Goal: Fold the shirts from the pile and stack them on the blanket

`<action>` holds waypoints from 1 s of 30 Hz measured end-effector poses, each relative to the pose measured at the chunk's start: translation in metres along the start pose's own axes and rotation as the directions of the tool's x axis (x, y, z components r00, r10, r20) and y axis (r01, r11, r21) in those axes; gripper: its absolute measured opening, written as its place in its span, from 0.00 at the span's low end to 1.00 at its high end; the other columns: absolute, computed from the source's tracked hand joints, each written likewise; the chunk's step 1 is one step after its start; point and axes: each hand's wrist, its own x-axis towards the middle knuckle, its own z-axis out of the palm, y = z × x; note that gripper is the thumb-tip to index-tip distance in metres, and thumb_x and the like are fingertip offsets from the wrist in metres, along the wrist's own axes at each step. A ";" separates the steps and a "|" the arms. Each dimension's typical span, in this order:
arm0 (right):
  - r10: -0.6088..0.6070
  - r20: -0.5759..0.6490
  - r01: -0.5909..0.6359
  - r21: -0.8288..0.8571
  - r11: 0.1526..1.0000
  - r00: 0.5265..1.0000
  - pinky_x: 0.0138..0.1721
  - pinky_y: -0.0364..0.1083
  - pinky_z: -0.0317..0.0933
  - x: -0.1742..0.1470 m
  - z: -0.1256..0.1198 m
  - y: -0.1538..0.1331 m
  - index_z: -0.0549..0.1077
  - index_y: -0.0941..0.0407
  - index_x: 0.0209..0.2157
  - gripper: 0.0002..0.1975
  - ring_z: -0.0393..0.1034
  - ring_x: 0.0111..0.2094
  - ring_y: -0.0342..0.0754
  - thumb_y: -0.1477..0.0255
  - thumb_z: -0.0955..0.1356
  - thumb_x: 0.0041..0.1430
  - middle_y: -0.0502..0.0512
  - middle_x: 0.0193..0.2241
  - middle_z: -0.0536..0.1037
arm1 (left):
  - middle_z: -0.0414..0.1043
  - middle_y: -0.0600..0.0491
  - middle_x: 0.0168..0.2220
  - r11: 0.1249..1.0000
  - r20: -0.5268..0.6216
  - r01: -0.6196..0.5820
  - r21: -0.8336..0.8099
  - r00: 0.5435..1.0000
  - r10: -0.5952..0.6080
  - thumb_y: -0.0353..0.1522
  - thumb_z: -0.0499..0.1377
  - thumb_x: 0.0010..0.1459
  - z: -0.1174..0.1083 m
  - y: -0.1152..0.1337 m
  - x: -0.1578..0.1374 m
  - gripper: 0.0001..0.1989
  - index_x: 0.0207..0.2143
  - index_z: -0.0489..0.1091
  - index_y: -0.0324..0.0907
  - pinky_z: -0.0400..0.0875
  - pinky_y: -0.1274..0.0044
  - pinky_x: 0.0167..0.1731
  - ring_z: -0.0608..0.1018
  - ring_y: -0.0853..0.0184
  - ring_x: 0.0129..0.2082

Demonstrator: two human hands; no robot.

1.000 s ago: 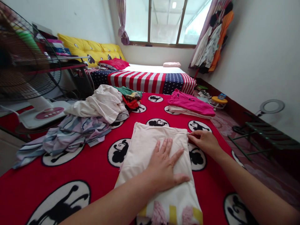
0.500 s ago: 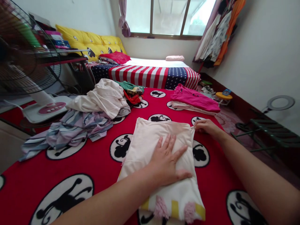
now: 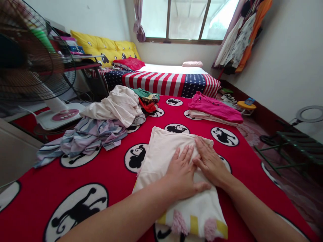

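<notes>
A cream-white garment (image 3: 161, 158), folded to a rough rectangle, lies flat in front of me on the red blanket (image 3: 113, 198). Yellow patches and fluffy pink tassels (image 3: 179, 222) run along its near edge. My left hand (image 3: 185, 176) rests open on the middle of the cloth, fingers pointing away and thumb out to the right. Beside it, my right hand (image 3: 210, 161) lies flat on the garment's upper right part, its fingers stretched out and close to the left fingers. Neither hand grips the cloth.
To the left is a heap of loose clothes (image 3: 113, 107). Folded pink and cream clothes (image 3: 214, 109) lie at the far right of the blanket. An electric fan (image 3: 55, 104) stands at left, a green metal rack (image 3: 297, 148) at right, and a second bed (image 3: 161, 80) under the window.
My right hand has let go of the garment's upper right corner and moved left onto the cloth, lying flat. The left hand has stayed on the garment. The view has shifted slightly.
</notes>
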 end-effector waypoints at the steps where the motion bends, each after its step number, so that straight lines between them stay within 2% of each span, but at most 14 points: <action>1: 0.069 0.003 -0.069 -0.075 0.995 0.998 0.63 0.61 0.44 0.000 0.004 0.010 0.46 0.61 0.68 0.36 0.42 0.67 0.54 0.54 0.53 0.66 0.63 0.67 0.50 | 0.36 0.40 0.69 1.000 0.009 -0.002 -0.002 1.000 0.002 0.58 0.46 0.57 0.000 -0.001 -0.001 0.47 0.67 0.46 0.35 0.32 0.59 0.66 0.39 0.56 0.69; 3: 0.168 0.028 -0.159 -0.209 0.965 0.985 0.64 0.62 0.42 0.000 0.005 0.026 0.47 0.60 0.68 0.34 0.41 0.67 0.53 0.55 0.52 0.67 0.60 0.67 0.49 | 0.36 0.38 0.69 1.000 0.038 -0.004 -0.006 0.999 0.005 0.57 0.44 0.59 -0.002 -0.005 0.000 0.45 0.66 0.47 0.32 0.31 0.59 0.66 0.37 0.56 0.69; 5: 0.250 0.041 -0.229 -0.287 0.930 0.967 0.63 0.64 0.40 0.002 -0.001 0.033 0.48 0.61 0.67 0.35 0.41 0.67 0.55 0.55 0.52 0.66 0.61 0.67 0.49 | 0.36 0.37 0.69 0.999 0.108 -0.022 -0.029 0.994 0.024 0.55 0.49 0.58 -0.010 -0.011 0.004 0.45 0.67 0.46 0.32 0.36 0.57 0.65 0.39 0.54 0.69; 6: 0.289 0.025 -0.268 -0.304 0.914 0.957 0.63 0.66 0.40 0.002 -0.006 0.032 0.49 0.61 0.67 0.36 0.41 0.67 0.56 0.54 0.53 0.66 0.63 0.67 0.49 | 0.39 0.36 0.68 0.998 0.150 -0.039 -0.049 0.988 0.046 0.53 0.52 0.58 -0.016 -0.014 0.007 0.43 0.66 0.48 0.33 0.41 0.56 0.65 0.42 0.52 0.69; 8: 0.310 -0.051 -0.311 -0.294 0.904 0.949 0.62 0.68 0.39 0.004 -0.016 0.022 0.50 0.62 0.67 0.37 0.40 0.67 0.59 0.53 0.53 0.65 0.66 0.66 0.48 | 0.50 0.38 0.66 0.991 0.201 -0.087 -0.104 0.974 0.106 0.46 0.54 0.60 -0.030 -0.022 0.013 0.33 0.62 0.58 0.37 0.53 0.58 0.62 0.53 0.51 0.67; 10: 0.209 -0.120 -0.233 -0.241 0.942 0.970 0.62 0.67 0.38 0.005 -0.023 0.000 0.50 0.61 0.67 0.36 0.39 0.68 0.58 0.52 0.53 0.66 0.66 0.67 0.47 | 0.61 0.40 0.62 0.986 0.149 -0.113 -0.124 0.980 0.131 0.38 0.52 0.63 -0.041 -0.033 0.017 0.21 0.56 0.67 0.39 0.60 0.63 0.60 0.62 0.55 0.63; 11: 0.132 -0.126 -0.156 -0.204 0.966 0.983 0.63 0.66 0.38 0.006 -0.025 -0.013 0.50 0.60 0.67 0.36 0.38 0.68 0.57 0.52 0.53 0.66 0.64 0.67 0.47 | 0.64 0.41 0.60 0.989 0.102 -0.107 -0.107 0.988 0.118 0.34 0.50 0.64 -0.045 -0.039 0.018 0.19 0.54 0.68 0.39 0.60 0.65 0.60 0.64 0.57 0.62; 14: -0.039 -0.004 0.039 -0.070 0.997 0.999 0.64 0.60 0.40 0.013 -0.020 -0.049 0.48 0.61 0.67 0.36 0.38 0.68 0.52 0.52 0.53 0.67 0.62 0.67 0.46 | 0.57 0.40 0.64 0.999 0.004 -0.002 0.037 1.000 0.002 0.32 0.47 0.65 -0.047 -0.064 0.015 0.23 0.60 0.61 0.36 0.53 0.63 0.63 0.59 0.59 0.65; 16: -0.063 0.100 0.067 -0.034 0.997 0.993 0.65 0.59 0.40 0.020 -0.013 -0.059 0.48 0.63 0.67 0.38 0.37 0.68 0.53 0.51 0.54 0.66 0.62 0.67 0.45 | 0.49 0.41 0.67 0.988 -0.002 0.052 0.144 0.999 -0.052 0.38 0.47 0.66 -0.047 -0.084 0.011 0.27 0.64 0.54 0.38 0.47 0.59 0.64 0.53 0.57 0.67; 19: -0.005 0.154 0.019 -0.090 0.996 0.988 0.65 0.60 0.39 0.029 -0.003 -0.044 0.50 0.62 0.67 0.40 0.38 0.68 0.55 0.48 0.55 0.64 0.61 0.67 0.46 | 0.45 0.43 0.69 0.965 -0.012 0.102 0.242 0.995 -0.102 0.48 0.46 0.64 -0.050 -0.110 0.005 0.33 0.66 0.51 0.41 0.42 0.58 0.65 0.48 0.55 0.68; 22: 0.117 0.116 -0.097 -0.170 0.981 0.986 0.65 0.58 0.39 0.032 0.000 -0.011 0.50 0.61 0.67 0.40 0.38 0.68 0.55 0.48 0.54 0.64 0.61 0.67 0.46 | 0.43 0.47 0.69 0.950 -0.034 0.165 0.264 0.986 -0.162 0.49 0.42 0.65 -0.055 -0.126 0.002 0.32 0.66 0.50 0.44 0.42 0.60 0.65 0.46 0.56 0.68; 26: 0.268 0.104 -0.236 -0.251 0.939 0.958 0.65 0.59 0.39 0.033 -0.001 0.018 0.49 0.61 0.67 0.37 0.36 0.68 0.53 0.51 0.51 0.66 0.58 0.68 0.44 | 0.42 0.49 0.69 0.945 -0.047 0.187 0.268 0.982 -0.181 0.50 0.40 0.66 -0.054 -0.131 0.002 0.32 0.67 0.49 0.46 0.43 0.60 0.65 0.47 0.58 0.69; 30: 0.311 0.106 -0.267 -0.303 0.915 0.944 0.65 0.60 0.38 0.031 -0.001 0.025 0.46 0.61 0.68 0.36 0.35 0.68 0.50 0.52 0.49 0.67 0.55 0.68 0.42 | 0.40 0.49 0.70 0.931 -0.045 0.225 0.286 0.974 -0.222 0.51 0.40 0.65 -0.052 -0.135 0.000 0.35 0.67 0.47 0.43 0.42 0.60 0.65 0.45 0.59 0.69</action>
